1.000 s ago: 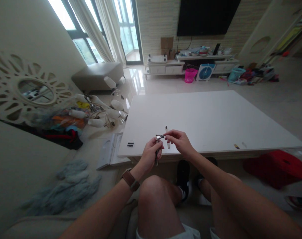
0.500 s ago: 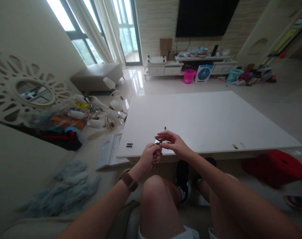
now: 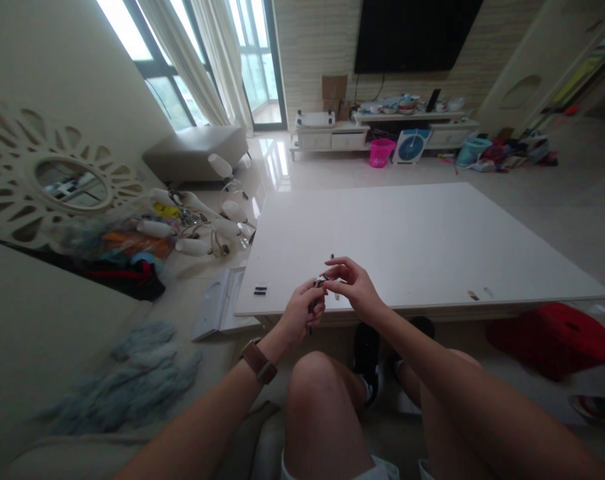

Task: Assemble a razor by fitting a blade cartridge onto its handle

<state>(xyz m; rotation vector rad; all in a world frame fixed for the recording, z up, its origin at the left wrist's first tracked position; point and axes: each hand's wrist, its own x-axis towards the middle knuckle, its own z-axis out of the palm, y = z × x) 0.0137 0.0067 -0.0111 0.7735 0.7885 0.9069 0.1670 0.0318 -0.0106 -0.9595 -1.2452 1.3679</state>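
My left hand [image 3: 302, 308] is closed around a small dark-and-silver thing [image 3: 320, 281] near the table's front edge. Its shiny end sticks out above my thumb, and a dark end shows below my fist. My right hand [image 3: 353, 283] reaches in from the right, thumb and fingertips pinching at the shiny end. What kind of thing it is, I cannot make out. Partly behind my right hand, a slim dark-tipped piece [image 3: 332, 256] lies on the white table [image 3: 392, 233]. Two short black strips [image 3: 260, 291] lie at the table's left front corner.
A small dark-and-tan piece [image 3: 473, 295] lies near the front edge at right. A red stool [image 3: 557, 337] stands beside the table. Left on the floor are an open white box [image 3: 215, 303], a chandelier [image 3: 202, 227] and a grey-blue cloth heap [image 3: 132, 373].
The shiny end has turned slightly and moved a little up and right between my hands. My right fingers have shifted slightly right with it. The view has moved a little.
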